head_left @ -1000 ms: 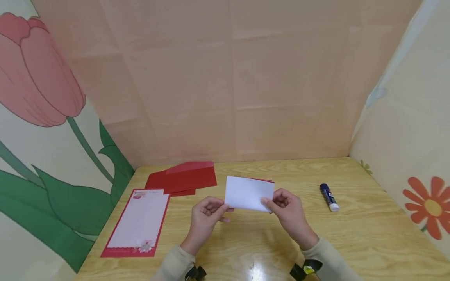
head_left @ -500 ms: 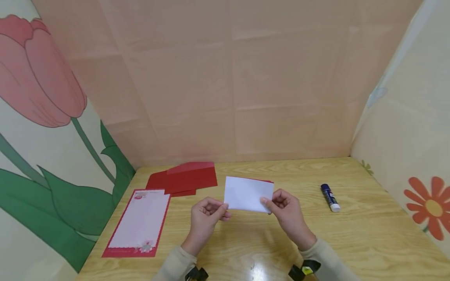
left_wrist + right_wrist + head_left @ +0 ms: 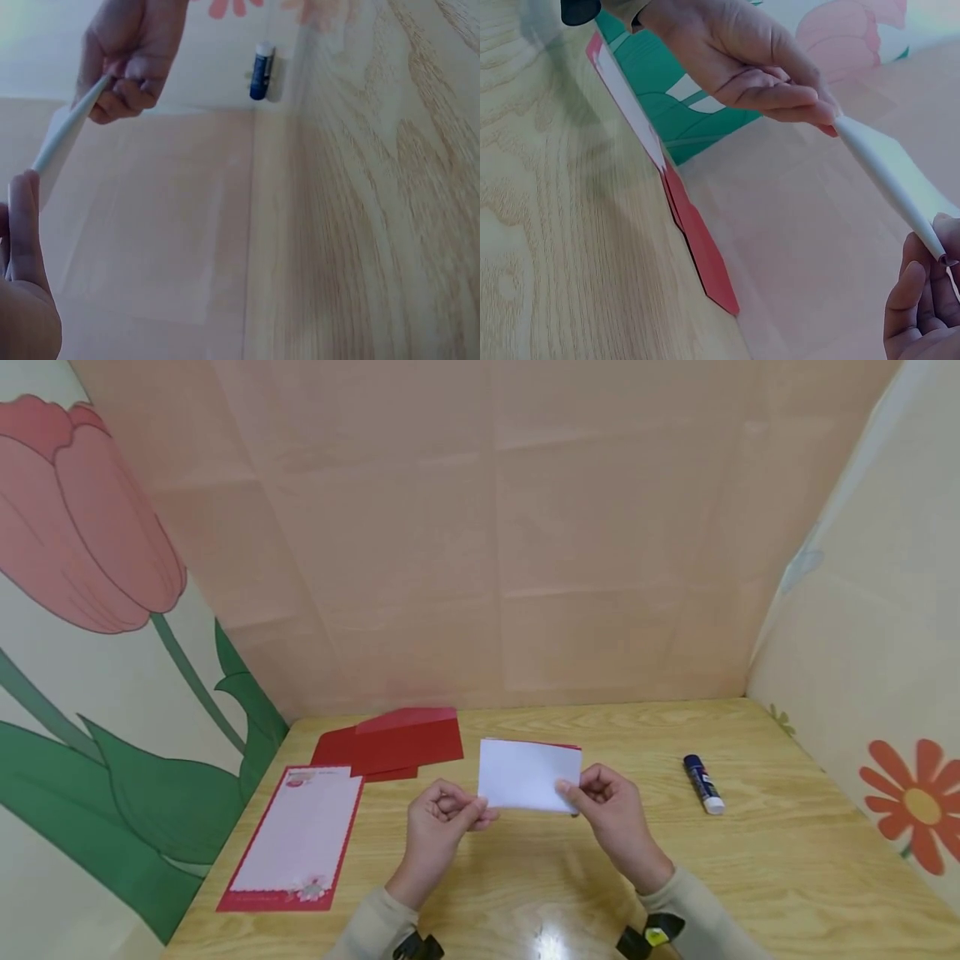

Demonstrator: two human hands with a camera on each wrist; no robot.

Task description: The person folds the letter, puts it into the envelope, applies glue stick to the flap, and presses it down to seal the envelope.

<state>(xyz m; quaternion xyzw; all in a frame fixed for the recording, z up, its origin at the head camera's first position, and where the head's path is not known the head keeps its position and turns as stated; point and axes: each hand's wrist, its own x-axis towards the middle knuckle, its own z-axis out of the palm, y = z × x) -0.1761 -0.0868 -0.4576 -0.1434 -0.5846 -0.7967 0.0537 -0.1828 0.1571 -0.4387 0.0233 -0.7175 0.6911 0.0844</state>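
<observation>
A folded white paper with a thin red edge along its top is held up above the table, its near edge a rounded fold in the right wrist view. The left hand pinches its lower left corner between thumb and fingers. At the lower right, the right hand grips it, thumb on the white face and fingers behind. In the left wrist view the paper appears nearly edge-on between both hands. What lies on its far side is hidden.
Red envelopes overlap at the table's back left. In front of them lies a pink-bordered sheet. A glue stick with a dark blue cap rests on the right of the wooden table. Walls stand behind and at both sides.
Both hands keep their hold on the paper, which has shifted only very slightly. The envelopes, sheet and glue stick have stayed in place on the table.
</observation>
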